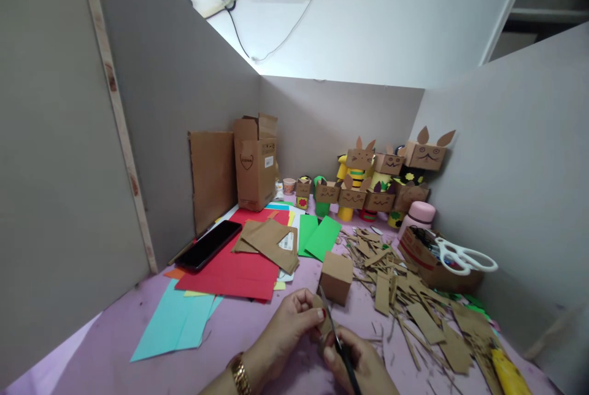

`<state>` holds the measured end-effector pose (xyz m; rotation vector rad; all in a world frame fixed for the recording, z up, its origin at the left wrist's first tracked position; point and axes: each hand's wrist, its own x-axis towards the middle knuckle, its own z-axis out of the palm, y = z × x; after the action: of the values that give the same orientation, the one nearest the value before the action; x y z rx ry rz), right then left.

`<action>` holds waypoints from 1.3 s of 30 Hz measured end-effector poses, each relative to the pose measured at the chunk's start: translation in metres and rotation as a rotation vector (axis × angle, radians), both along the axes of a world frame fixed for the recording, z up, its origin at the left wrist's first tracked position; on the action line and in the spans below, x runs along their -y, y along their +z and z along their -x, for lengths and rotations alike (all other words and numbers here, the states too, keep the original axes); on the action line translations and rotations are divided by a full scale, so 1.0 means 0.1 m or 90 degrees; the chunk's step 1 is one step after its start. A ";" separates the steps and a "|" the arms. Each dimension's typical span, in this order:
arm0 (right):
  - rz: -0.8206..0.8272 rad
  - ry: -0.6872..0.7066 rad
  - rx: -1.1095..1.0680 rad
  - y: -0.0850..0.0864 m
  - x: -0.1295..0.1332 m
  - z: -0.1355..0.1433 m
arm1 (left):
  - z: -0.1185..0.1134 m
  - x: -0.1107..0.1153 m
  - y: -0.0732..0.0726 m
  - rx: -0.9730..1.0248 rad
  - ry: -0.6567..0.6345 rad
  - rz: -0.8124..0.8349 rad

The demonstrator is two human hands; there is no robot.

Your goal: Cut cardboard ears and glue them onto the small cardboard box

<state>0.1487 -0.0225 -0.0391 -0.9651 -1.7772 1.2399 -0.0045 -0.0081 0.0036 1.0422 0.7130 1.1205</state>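
Note:
At the front of the table my left hand (292,327) pinches a small piece of brown cardboard (323,323) between thumb and fingers. My right hand (356,358) is closed round dark-handled scissors (340,349), whose blades point up and away along the cardboard. How wide the blades are parted I cannot tell. Part of the cardboard is hidden by my fingers and the scissors. Just beyond both hands stands a small brown cardboard box (337,277). Cardboard scraps (405,297) lie scattered to the right of my right hand.
Red paper (230,278), turquoise paper (177,321), green sheets (323,238) and a black phone (209,246) lie on the left. Cardboard animal figures (352,195) stand at the back. White-handled scissors (464,257) rest in a box (423,263) at right, near a pink bottle (418,216).

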 end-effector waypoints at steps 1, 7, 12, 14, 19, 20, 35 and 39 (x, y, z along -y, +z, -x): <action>-0.007 -0.011 -0.005 -0.02 0.00 0.01 | 0.00 0.00 0.00 -0.001 0.004 -0.001; -0.026 -0.057 -0.005 -0.10 0.00 0.03 | 0.01 -0.01 -0.02 0.004 -0.006 -0.005; -0.007 -0.016 0.017 0.00 0.01 0.00 | 0.02 -0.01 -0.02 0.013 -0.010 0.000; 0.007 -0.003 0.028 0.04 0.01 -0.01 | 0.02 -0.01 -0.02 0.014 -0.011 0.001; 0.020 0.001 0.031 0.08 0.02 -0.03 | 0.01 -0.03 -0.03 0.011 -0.006 0.001; 0.018 0.004 0.032 0.08 0.02 -0.03 | 0.01 -0.03 -0.04 0.008 -0.008 -0.001; 0.006 -0.008 0.051 0.08 0.03 -0.03 | 0.02 -0.02 -0.01 0.010 -0.024 0.007; -0.005 -0.016 0.049 0.05 0.02 -0.02 | 0.02 -0.02 0.00 0.010 -0.035 0.018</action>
<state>0.1503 -0.0245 -0.0337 -1.0393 -1.8219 1.1942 -0.0069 -0.0064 0.0035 1.0219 0.6826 1.0670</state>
